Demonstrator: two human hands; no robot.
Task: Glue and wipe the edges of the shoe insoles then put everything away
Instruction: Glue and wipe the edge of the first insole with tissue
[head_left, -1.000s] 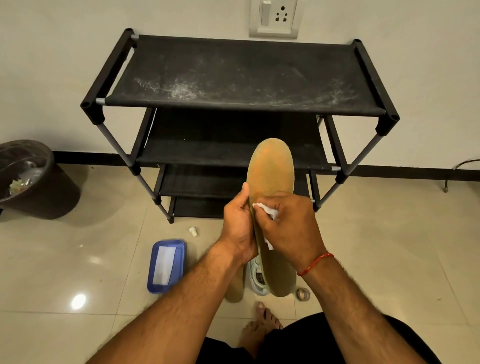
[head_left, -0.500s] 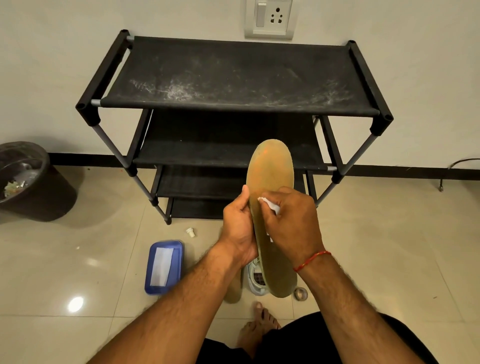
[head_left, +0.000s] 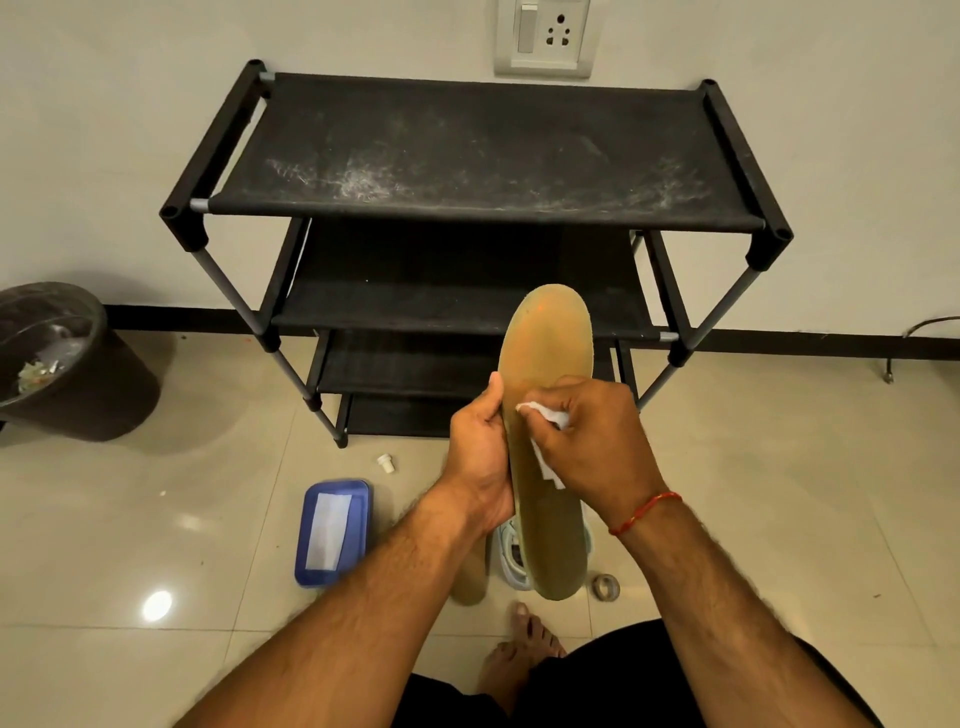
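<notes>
A tan shoe insole (head_left: 550, 353) stands upright in front of me, toe end up. My left hand (head_left: 480, 457) grips its left edge at mid-length. My right hand (head_left: 597, 447) pinches a small white tissue (head_left: 545, 415) and presses it against the insole's face near the left edge. A second tan insole (head_left: 470, 577) lies on the floor below, mostly hidden by my left arm. A white and teal container (head_left: 511, 558) sits on the floor behind the held insole, largely covered.
A black four-tier shoe rack (head_left: 483, 150) stands against the wall ahead. A dark bin (head_left: 98, 384) with waste sits at far left. On the floor lie a blue lid (head_left: 332, 530), a small white cap (head_left: 385, 462) and a tape roll (head_left: 605, 587). My bare foot (head_left: 519, 660) is below.
My right hand with the tissue has shifted slightly up and left along the insole. The left hand keeps its grip.
</notes>
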